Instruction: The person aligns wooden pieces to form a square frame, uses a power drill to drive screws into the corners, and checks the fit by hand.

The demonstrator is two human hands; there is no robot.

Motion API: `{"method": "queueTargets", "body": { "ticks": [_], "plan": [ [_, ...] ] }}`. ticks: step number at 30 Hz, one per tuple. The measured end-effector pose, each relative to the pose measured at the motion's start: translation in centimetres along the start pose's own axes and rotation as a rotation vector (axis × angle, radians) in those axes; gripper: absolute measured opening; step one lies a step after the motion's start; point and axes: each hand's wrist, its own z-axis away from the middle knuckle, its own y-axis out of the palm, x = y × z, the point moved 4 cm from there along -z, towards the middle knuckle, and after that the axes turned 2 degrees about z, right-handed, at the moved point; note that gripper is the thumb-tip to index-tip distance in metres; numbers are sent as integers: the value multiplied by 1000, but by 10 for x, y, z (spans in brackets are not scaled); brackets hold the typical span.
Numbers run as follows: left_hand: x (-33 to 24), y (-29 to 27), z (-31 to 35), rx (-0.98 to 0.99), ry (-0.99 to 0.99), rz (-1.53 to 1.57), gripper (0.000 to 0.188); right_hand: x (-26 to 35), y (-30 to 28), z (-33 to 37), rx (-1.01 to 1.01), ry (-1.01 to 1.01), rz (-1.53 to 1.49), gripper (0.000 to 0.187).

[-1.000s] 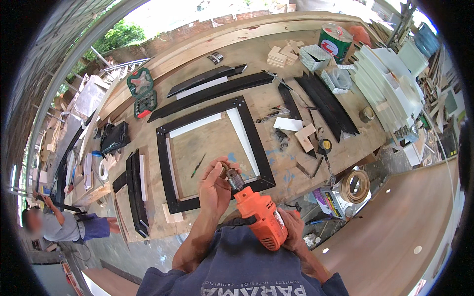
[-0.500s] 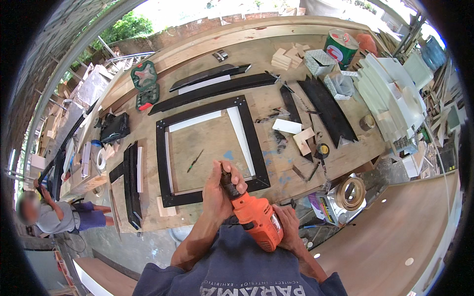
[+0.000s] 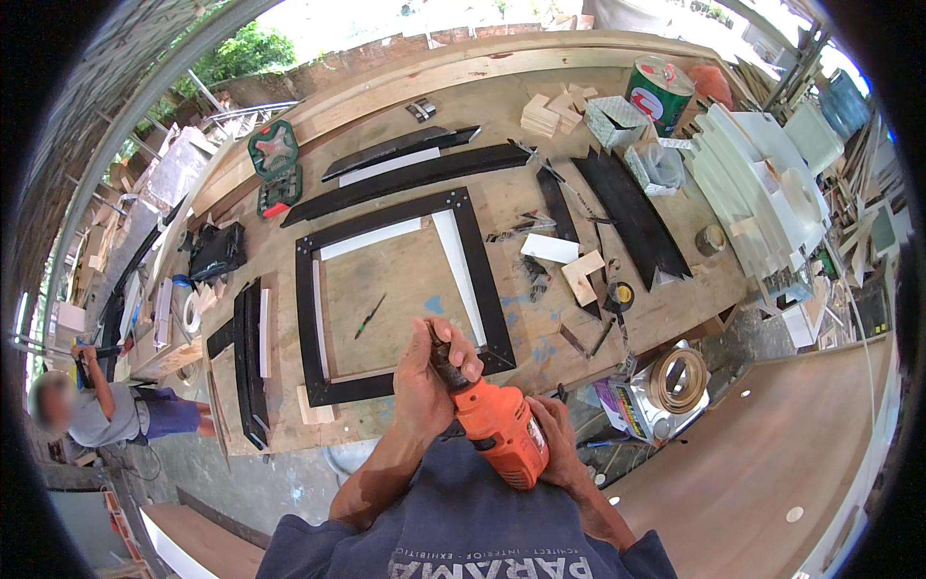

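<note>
An orange power drill (image 3: 499,431) is held close to my chest, its dark chuck pointing up and away toward the table. My left hand (image 3: 425,384) wraps round the chuck end, fingers curled over it. At the drill's rear right, my right hand (image 3: 557,439) grips the body or handle; its fingers are mostly hidden. Just beyond the chuck lies a black square frame (image 3: 307,307) on the wooden table, with white strips along its inner edges. A thin pen or pencil (image 3: 369,317) lies inside the frame.
Black mitred strips (image 3: 415,183) lie beyond the frame, and more (image 3: 249,362) to its left. An open green tool case (image 3: 275,169) sits at far left, a green can (image 3: 660,95) at far right. Another person (image 3: 116,410) stands at left. A wooden panel (image 3: 762,463) is at lower right.
The view has shifted slightly, so the table things appear a little further left. Both hands stay on the drill in nearly the same pose. The other person's arm has moved.
</note>
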Motion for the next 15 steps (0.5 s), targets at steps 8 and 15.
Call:
{"method": "queueTargets", "body": {
  "ticks": [8,15],
  "plan": [
    [0,0,2,21,-3,-10,41,-7,6,7,13,-20,-42,93],
    [1,5,1,17,18,-109,42,-8,5,9,-10,-58,-2,89]
  ]
}}
